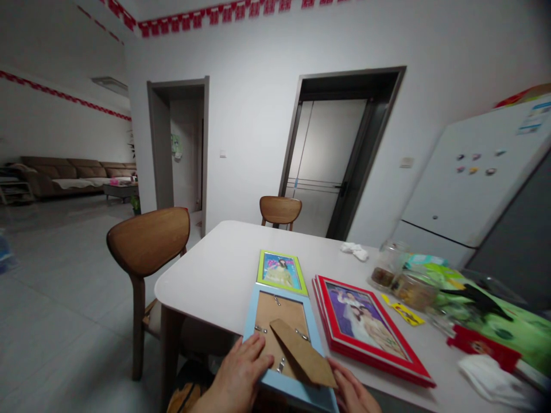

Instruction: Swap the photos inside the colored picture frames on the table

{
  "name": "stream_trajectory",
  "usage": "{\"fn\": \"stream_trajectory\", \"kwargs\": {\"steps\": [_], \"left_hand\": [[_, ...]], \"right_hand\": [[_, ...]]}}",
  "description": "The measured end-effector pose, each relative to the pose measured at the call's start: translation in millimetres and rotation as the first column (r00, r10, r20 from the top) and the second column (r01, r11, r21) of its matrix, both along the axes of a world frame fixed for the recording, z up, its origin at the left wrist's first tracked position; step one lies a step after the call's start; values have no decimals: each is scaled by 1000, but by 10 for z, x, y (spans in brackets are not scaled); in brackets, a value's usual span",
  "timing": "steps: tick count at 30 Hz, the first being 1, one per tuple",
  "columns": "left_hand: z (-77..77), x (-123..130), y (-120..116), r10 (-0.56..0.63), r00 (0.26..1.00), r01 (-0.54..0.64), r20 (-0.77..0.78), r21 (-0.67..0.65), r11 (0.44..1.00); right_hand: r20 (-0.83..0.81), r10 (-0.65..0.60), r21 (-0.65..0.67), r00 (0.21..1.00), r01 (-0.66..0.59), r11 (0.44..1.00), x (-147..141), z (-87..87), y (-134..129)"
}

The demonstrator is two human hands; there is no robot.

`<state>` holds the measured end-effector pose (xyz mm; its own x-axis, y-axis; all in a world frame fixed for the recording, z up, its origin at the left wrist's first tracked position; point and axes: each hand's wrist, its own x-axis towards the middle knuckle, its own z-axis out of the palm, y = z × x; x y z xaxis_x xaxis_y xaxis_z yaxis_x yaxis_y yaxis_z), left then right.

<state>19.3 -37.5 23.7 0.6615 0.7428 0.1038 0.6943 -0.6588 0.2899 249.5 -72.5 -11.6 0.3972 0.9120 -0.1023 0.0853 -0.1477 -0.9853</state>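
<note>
At far left a brown sofa (77, 172) is lining the wall, and nearer a wooden chair (150, 238) is standing beside the white table (202, 269). The person's left hand (239, 373) is holding the near left side of a blue frame (282, 310), its fingers curling over the border and its thumb lying toward the brown backing. The frame is lying back side up at the table's near edge, its metal clips (281, 365) showing and its brown stand (305, 353) slanting across toward the near right corner. Just beyond, touching or nearly touching it, a green frame (281, 271) is lying picture side up, while a second chair (280, 210) is standing behind the table. The right hand (353, 390) is resting against the blue frame's near right corner by the stand's wide end, fingers close together; whether it is gripping, I cannot tell. To the right, stacked red frames (365, 327) are lying with a group portrait facing up. Past them a glass jar (384, 272), a yellow packet (407, 314), a red packet (486, 346) and a white tissue (493, 378) are sitting near a green bag (520, 327).
</note>
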Motion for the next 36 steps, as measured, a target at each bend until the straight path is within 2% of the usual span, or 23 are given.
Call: {"fn": "stream_trajectory", "kwargs": {"steps": [2,5,10,13,16,20,24,32,34,36], "left_hand": [[-11,-2,6,-2,1000,2,-10,9,1000],[-30,-3,12,16,1000,-15,-11,27,1000],[-27,0,2,20,1000,-20,11,31,999],[-37,-1,3,23,1000,-23,15,18,1000],[-84,-12,24,25,999,-25,26,9,1000],[-137,-34,61,4,997,-4,77,0,1000],[-112,-39,65,-4,997,5,75,-6,1000],[-71,-31,48,3,999,-3,47,-10,1000],[-86,-36,56,0,998,0,61,-7,1000],[-97,-42,63,-5,997,6,81,-10,1000]], "right_hand": [[51,4,6,999,-5,1000,-22,119,20],[220,67,-3,973,-68,998,-77,221,71],[514,76,51,854,-119,992,-77,109,138],[678,54,90,733,-155,984,-62,72,164],[813,44,108,580,-225,968,-83,138,255],[887,141,-18,439,-272,962,-135,288,470],[921,218,-132,324,-268,954,-175,378,632],[940,184,-138,288,-174,975,-189,313,738],[930,191,-130,316,-202,971,-210,340,691],[906,212,-101,367,-298,949,-253,378,600]]}}
